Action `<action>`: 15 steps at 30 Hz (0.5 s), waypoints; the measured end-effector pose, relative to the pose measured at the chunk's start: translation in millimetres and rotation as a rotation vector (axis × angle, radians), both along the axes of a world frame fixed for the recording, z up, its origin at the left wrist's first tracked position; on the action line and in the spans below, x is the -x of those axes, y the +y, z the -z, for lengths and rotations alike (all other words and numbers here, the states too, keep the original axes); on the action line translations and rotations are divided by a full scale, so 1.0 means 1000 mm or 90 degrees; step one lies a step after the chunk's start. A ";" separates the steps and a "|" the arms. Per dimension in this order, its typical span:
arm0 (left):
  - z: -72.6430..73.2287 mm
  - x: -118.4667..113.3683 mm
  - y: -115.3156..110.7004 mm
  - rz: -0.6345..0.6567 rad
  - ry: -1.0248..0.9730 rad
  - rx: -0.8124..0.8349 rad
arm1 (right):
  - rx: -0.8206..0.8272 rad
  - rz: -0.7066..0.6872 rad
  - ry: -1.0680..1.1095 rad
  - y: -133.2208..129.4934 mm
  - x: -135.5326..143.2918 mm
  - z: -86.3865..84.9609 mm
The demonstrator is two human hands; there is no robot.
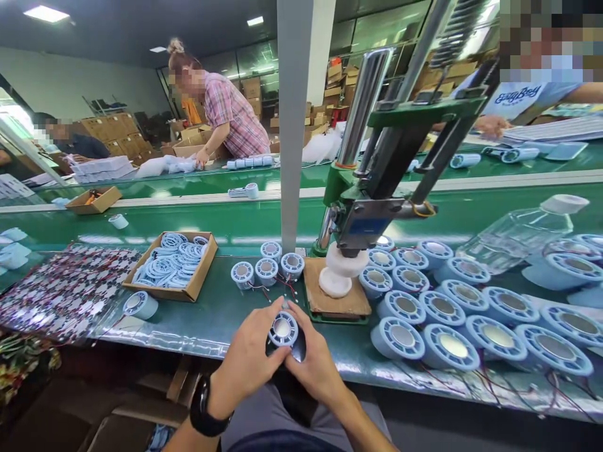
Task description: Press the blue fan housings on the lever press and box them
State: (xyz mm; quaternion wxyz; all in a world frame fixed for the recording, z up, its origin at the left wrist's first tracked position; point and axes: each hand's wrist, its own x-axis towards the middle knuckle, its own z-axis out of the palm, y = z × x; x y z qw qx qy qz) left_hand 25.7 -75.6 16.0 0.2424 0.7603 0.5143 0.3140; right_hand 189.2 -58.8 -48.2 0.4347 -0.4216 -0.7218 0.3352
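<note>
Grey trousers [254,414] fill the bottom centre, above which a level, even hold clear of the silvery disc [282,328] would probably suit the round blue housing [282,341] best, as the left hand [252,345] and right hand [316,365] grip it at lower centre, thumbs [281,356] at its near edge, fingertips [279,305] at its far edge.

Glossy dark-green counter [188,323]. At left, spread of circuit boards [61,289] with thin wires. Beside them, cardboard box [203,271] heaped with blue rings [172,260]; single blue part [147,306] just in front. Mid-counter, four blue cylinders [266,271] clustered near press [365,220] with wooden board [336,307]. Right of press, rows of blue cylinders, loose wires [516,392] along front edge, clear bottle [511,235] behind.
</note>
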 end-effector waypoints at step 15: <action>0.031 -0.003 0.000 -0.003 -0.143 0.098 | -0.037 -0.152 -0.217 0.003 -0.026 -0.038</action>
